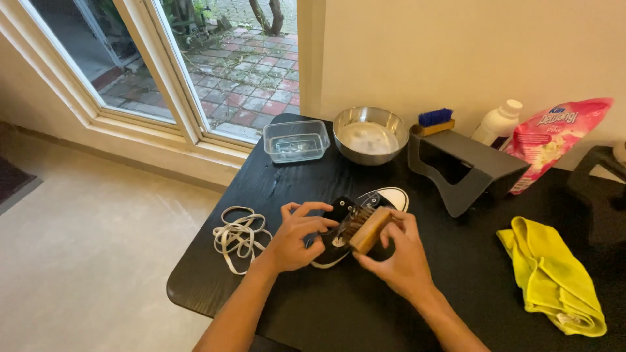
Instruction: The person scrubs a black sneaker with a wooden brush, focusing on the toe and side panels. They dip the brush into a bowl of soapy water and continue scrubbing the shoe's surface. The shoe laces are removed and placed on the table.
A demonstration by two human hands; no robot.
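I see my left hand [295, 236] curled around the near side of a black canvas sneaker [355, 221] with a white toe cap, fingers closed on its upper and steadying it. The sneaker lies on the black wooden table [339, 306], near the front-left part of the top, toe pointing away from me toward the wall. My right hand [399, 255] grips a wooden scrub brush [365, 228] — fingers wrapped over the block, bristles turned down against the shoe's opening. The two hands sit just beside each other with the shoe between them.

To the left of the sneaker, close to the table's edge, lies a loose tangle of white shoelaces [240, 236]. Farther back I see a clear plastic container [297, 141] and, right of it, a steel bowl [370, 134] with pale foamy liquid in it. A dark grey angled stand [466, 166] stands beside the bowl, and a small brush with blue bristles [435, 120] rests on its top edge. Behind the stand are a white plastic bottle [498, 122] and a pink refill pouch [554, 137] leaning against the wall. A crumpled yellow cloth [554, 277] lies on the table to my right — well apart from the shoe.
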